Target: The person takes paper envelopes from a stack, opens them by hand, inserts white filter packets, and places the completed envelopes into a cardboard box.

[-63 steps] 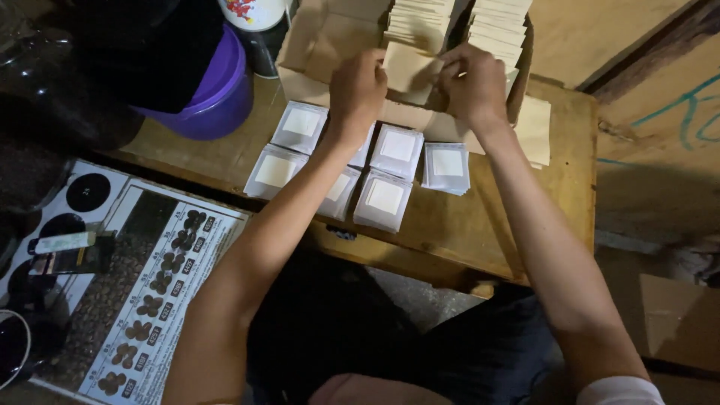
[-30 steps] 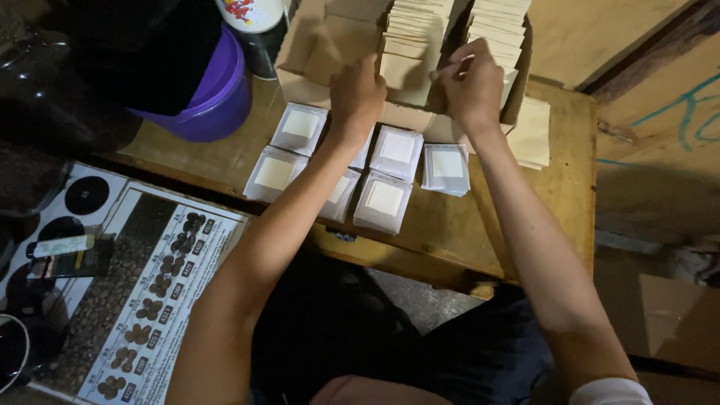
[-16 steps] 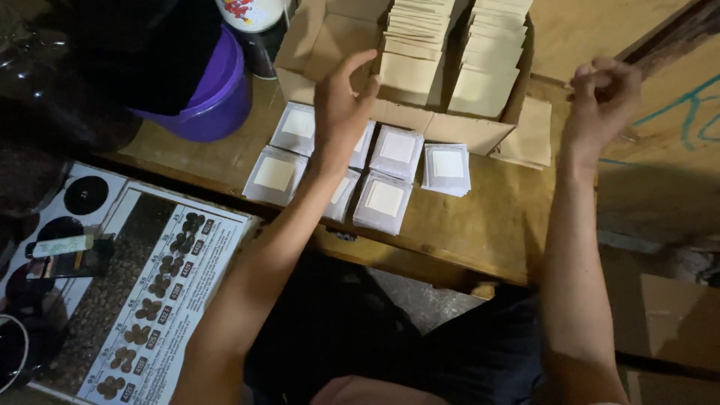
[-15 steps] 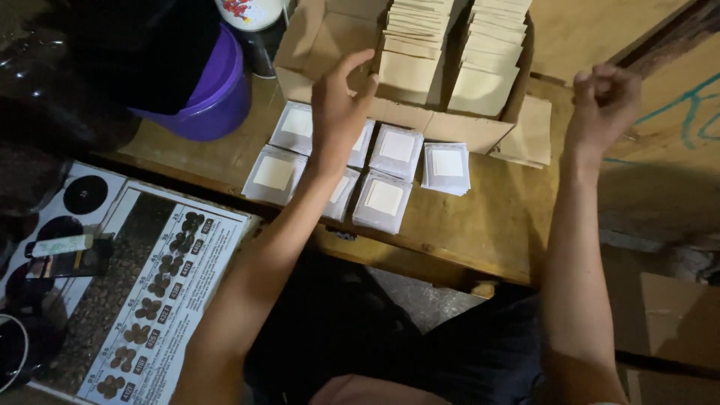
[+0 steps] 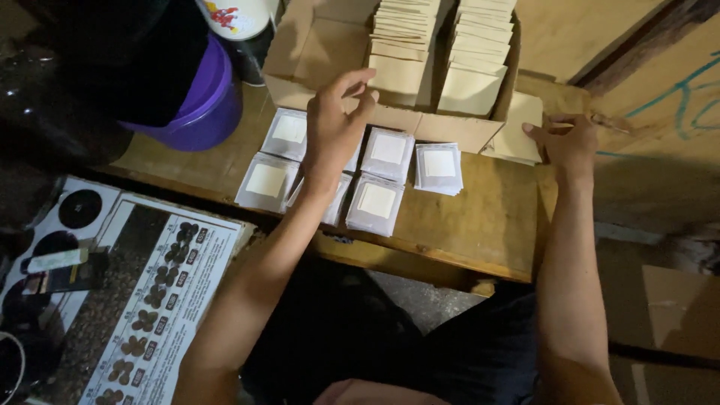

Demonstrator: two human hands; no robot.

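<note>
Cardboard box (image 5: pixel 315 52), upper centre: left hand (image 5: pixel 334 124) is hovering, fingers released, over clear sachets (image 5: pixel 375 202). Right hand (image 5: pixel 570 142), fingers loose, is pressing tan envelopes (image 5: pixel 517 135) at right; a nudge risks sliding them off.

Both bare arms reach forward: left hand (image 5: pixel 334 124) at 11 o'clock, fingers spread; right hand (image 5: pixel 570 142) at 1 o'clock, apparently pinching.

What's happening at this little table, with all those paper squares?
A person sits at a low wooden table, sorting paper goods. The left hand hovers over the front edge of an open cardboard box holding two rows of tan paper envelopes. The right hand rests by the box's right end, touching a loose tan envelope. Small white square packets lie in rows before the box. A purple plastic tub stands at the left.
</note>
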